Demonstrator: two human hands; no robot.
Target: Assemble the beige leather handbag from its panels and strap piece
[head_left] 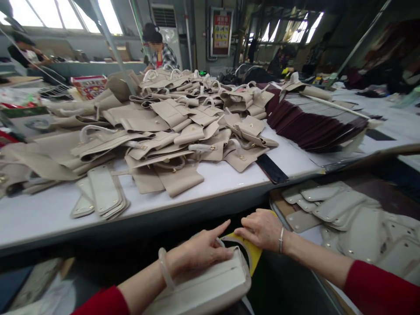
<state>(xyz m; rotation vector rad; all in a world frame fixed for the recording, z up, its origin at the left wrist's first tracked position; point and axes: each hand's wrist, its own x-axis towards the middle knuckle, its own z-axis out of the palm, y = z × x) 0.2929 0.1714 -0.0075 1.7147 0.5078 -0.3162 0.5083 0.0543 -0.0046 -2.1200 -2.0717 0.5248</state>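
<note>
While boxy cream piece (210, 286), round-edged, before tabletop (226, 179), is partly covered by left hand (204, 250), index extended, grasp unclear, yellow piece (257, 257) is gripped by fingers of right hand (262, 229). Panels (331, 209) piled at right; beige bag pieces (193, 133) heaped beyond.

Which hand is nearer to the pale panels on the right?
Right. The right hand is just left of the panels; the left hand is farther left, on the beige bag.

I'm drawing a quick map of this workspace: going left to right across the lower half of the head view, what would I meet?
Stack of pale strips → bangle → left hand → right hand → heap of pale panels.
</note>
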